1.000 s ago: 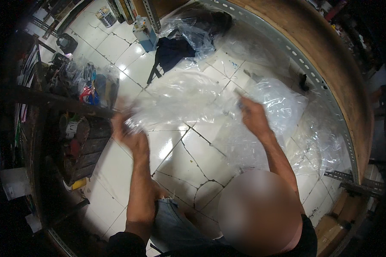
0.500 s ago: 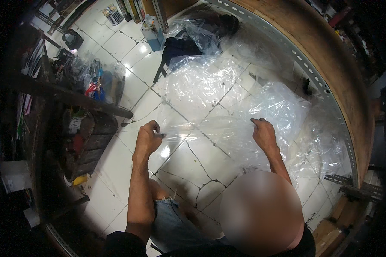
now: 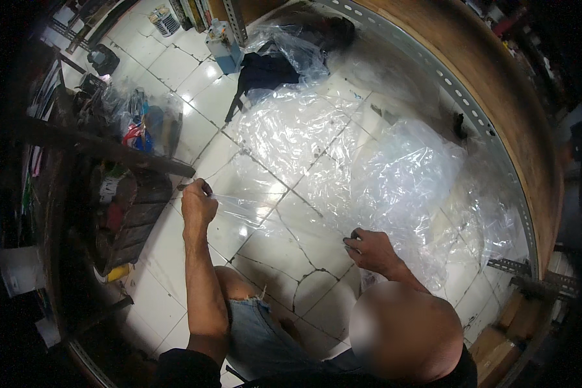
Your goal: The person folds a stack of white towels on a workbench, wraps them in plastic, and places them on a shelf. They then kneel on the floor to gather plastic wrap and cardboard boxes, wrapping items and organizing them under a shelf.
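Note:
Clear plastic film stretches low over the tiled floor between my two hands. My left hand, beside the dark slatted wooden box, is closed on one end of it. My right hand, nearer to me, has its thumb and fingers pinched on the other part of the film. From there the plastic spreads into a crumpled, shiny clear heap on the right and a wrinkled sheet farther off. Glare and transparency hide where one layer ends and another begins.
A dark wooden frame and a slatted box stand at left. Beyond the plastic lie a dark cloth, a blue-grey can and a striped tin. A perforated metal rail curves along the right; cardboard boxes sit lower right.
My left hand has moved left, drawing its end of the film along. My right hand has come left and closer to me. The plastic on the floor has shifted and spread toward me.

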`<state>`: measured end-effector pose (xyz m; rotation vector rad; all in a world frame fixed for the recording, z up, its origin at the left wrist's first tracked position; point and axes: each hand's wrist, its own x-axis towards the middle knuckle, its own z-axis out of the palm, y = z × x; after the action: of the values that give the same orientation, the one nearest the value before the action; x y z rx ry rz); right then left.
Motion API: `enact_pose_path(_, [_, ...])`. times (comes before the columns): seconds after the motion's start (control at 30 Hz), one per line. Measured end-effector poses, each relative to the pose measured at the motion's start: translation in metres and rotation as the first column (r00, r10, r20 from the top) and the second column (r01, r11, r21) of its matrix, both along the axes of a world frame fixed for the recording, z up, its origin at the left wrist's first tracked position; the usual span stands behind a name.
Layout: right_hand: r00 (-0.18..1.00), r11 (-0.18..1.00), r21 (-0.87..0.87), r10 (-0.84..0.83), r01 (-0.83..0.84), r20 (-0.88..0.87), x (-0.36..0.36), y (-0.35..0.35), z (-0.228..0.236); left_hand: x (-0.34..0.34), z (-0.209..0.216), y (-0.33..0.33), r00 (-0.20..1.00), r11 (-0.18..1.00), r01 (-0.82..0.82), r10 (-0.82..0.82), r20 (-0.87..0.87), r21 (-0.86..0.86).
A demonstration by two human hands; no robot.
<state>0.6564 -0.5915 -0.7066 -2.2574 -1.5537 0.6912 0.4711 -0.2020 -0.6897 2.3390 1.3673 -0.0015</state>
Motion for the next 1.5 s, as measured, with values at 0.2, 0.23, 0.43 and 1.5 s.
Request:
enact_pose_path(0.2, [1.0,1.0,-0.007,0.007,-0.007,0.004,0.004,-0.002,-0.012,-0.001,0.001,-0.006,0.985,0.983,0.136,-0.147,-0.086,-0.124])
enact_pose_path(0.23, [1.0,0.999,-0.031,0.007,-0.007,0.01,0.003,-0.001,-0.012,-0.002,-0.001,-0.005,0.983,0.979,0.149,-0.162,-0.083,-0.142])
enact_pose_path(0.43, [1.0,0.999,-0.052,-0.015,0.015,-0.011,0.002,0.002,-0.011,0.005,0.0,-0.003,0.983,0.939,0.068,-0.12,-0.136,-0.337])
enact_pose_path(1.5, [0.989,0.999,-0.028,-0.022,0.026,0.148,0.005,0.039,0.017,-0.121,0.005,-0.062,0.969,0.849,-0.141,0.224,0.105,-0.51])
